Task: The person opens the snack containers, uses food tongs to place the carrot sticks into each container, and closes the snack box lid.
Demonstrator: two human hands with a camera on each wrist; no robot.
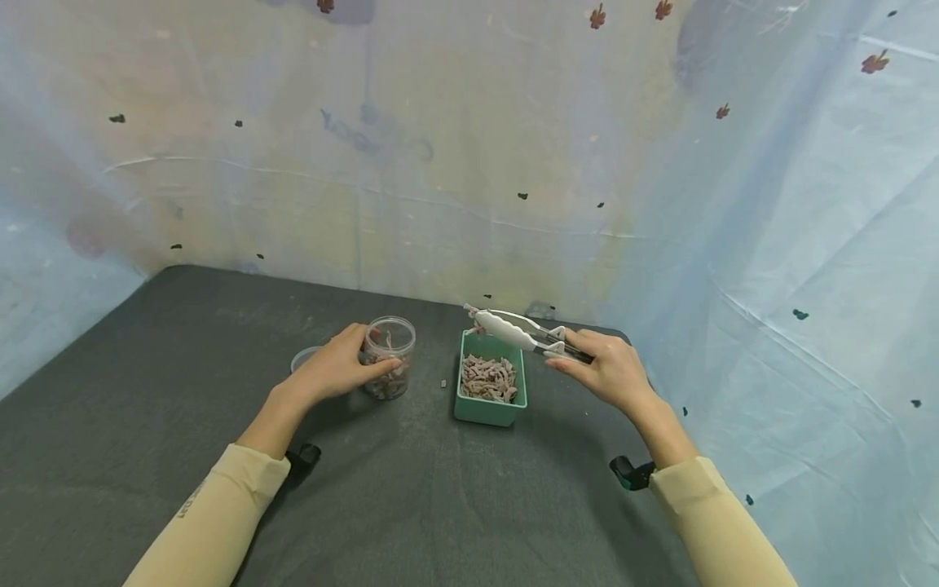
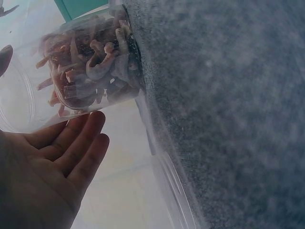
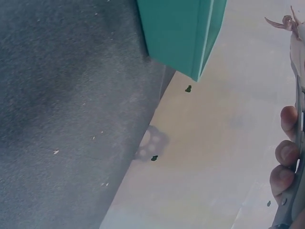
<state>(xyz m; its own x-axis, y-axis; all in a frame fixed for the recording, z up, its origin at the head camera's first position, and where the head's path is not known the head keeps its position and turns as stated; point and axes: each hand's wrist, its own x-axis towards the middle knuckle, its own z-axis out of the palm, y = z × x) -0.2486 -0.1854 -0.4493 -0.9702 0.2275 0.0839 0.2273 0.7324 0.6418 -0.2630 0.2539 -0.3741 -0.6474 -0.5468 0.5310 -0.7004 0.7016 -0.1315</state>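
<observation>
Spills possible

Right hand squeezes tongs round strips near the far edge of the box; slackening could scatter some onto the table. Left hand grips the jar, left of the box; a knock could tip it.

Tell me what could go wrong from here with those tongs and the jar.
The strips poke out of the tongs in the right hand, so they might slip onto the table; a stray piece lies there between jar and bin.
The jar in the left hand stands open, so a knock could tip it.
The green bin is unheld and might shift if bumped.
</observation>
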